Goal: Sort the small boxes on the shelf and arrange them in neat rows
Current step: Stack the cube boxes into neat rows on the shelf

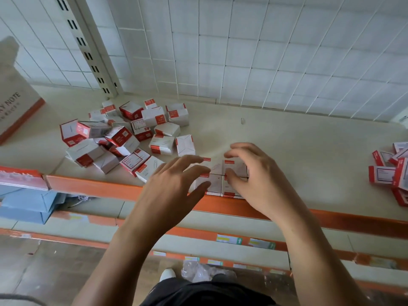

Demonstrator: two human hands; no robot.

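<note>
Left hand lies spread, fingers straight, on the squared block of small boxes at the front lip of the shelf. The right hand arches over the block's other side; whether it pinches, I cannot tell. Light, stiff card, I'd judge: push them by their flat sides. Farther back, to the left, sits the loose pile.

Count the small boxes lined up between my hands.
4, in a two-by-two block: back left, back right, front left, front right; the left hand and right hand may hide others.
</note>
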